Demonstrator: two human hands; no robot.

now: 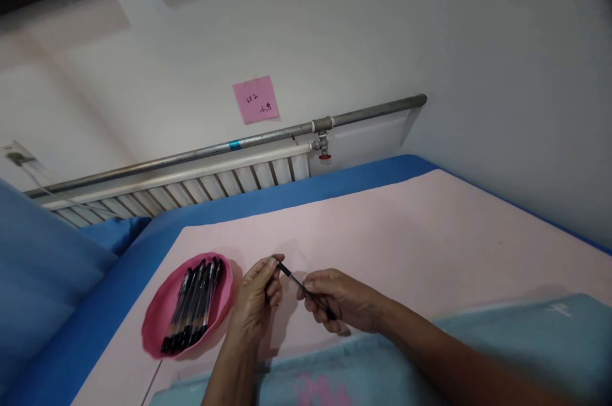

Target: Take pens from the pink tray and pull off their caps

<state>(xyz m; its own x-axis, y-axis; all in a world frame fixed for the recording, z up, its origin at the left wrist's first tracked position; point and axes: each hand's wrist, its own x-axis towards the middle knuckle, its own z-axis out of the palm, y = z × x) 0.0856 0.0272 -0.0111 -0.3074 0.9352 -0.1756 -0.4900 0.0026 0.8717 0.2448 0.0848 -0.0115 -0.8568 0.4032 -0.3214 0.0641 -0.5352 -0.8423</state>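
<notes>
Between my two hands a dark pen (295,280) slants down to the right above the pink mat. The fingertips of my left hand (258,294) pinch its upper end, where a black part shows. My right hand (340,299) is closed around the lower part, and a black end sticks out below the fingers. To the left of my left hand stands a pink plate (152,323) with a wavy rim. Several black-capped pens (194,307) with clear barrels lie side by side in it.
The pink mat (382,234) covers a blue surface (282,195). Light blue cloth (521,336) lies along the near edge. Behind are a white radiator (215,184), a metal pipe (191,156) and a pink note (255,100) on the wall. Blue fabric (43,266) hangs at left.
</notes>
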